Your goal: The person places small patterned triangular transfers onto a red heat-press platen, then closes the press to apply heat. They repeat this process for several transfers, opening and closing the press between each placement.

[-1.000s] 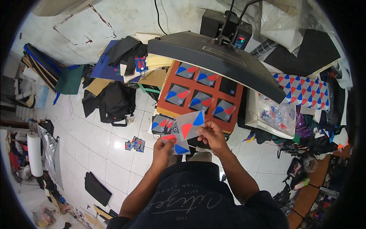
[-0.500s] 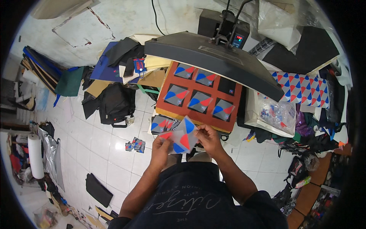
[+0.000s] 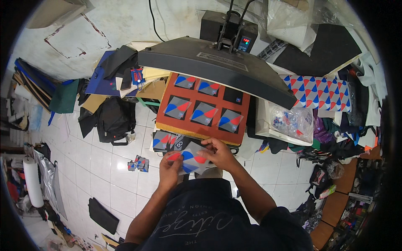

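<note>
Translucent sheets with red and blue shapes lie overlapped between the two hands near the centre of the view, short of the red-brown pad that sits at 12 o'clock from them. The left hand grips their edge at 9 o'clock, thumb on top; the right hand appears to pinch the far corner at about 2 o'clock, though its lower fingers are hidden.

For good handling, it seems wise to hold the sheets by their margins, with light pressure so that they neither crease nor smear, and to part them with a small sliding rub of thumb against finger, since thin film probably clings. Keeping them low and on the near side also looks sensible, because the raised press head overhangs the pad at 12 o'clock and may be hot. Five patterned squares on the pad offer a model for which way the shapes should face; the plain black square, at 1 o'clock from the hands, shows no such pattern.

Compared with half a second ago, the upper sheet no longer points its corner towards 12 o'clock: it has swung down flatter across the other, a blue shape now between two red ones. The right hand has moved closer to the left, and the squares on the pad look unchanged
</note>
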Demonstrator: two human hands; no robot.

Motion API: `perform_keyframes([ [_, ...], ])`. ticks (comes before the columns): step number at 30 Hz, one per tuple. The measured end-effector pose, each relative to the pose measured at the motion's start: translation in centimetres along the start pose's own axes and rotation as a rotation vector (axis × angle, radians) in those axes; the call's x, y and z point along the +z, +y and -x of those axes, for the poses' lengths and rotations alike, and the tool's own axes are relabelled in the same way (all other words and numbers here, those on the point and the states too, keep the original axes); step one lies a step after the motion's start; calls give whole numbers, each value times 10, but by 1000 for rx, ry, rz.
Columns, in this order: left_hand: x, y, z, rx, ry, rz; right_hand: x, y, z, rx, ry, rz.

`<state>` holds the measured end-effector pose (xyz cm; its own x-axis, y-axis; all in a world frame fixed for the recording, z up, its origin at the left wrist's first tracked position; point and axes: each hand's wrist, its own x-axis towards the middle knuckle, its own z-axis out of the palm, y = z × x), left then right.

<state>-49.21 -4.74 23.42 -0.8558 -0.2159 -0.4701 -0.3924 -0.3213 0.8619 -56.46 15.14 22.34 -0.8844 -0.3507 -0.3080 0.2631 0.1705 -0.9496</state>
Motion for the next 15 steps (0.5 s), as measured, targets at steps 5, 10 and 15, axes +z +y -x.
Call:
perform_keyframes([
  [5, -2, -2, -5, 44, 33, 46, -10, 21, 5, 148, -48, -197],
  [10, 1, -4, -5, 73, 21, 61, -23, 16, -13, 21, -2, -179],
  [15, -4, 5, -1, 49, 93, 97, -98, -2, -70, -95, 222, -147],
])
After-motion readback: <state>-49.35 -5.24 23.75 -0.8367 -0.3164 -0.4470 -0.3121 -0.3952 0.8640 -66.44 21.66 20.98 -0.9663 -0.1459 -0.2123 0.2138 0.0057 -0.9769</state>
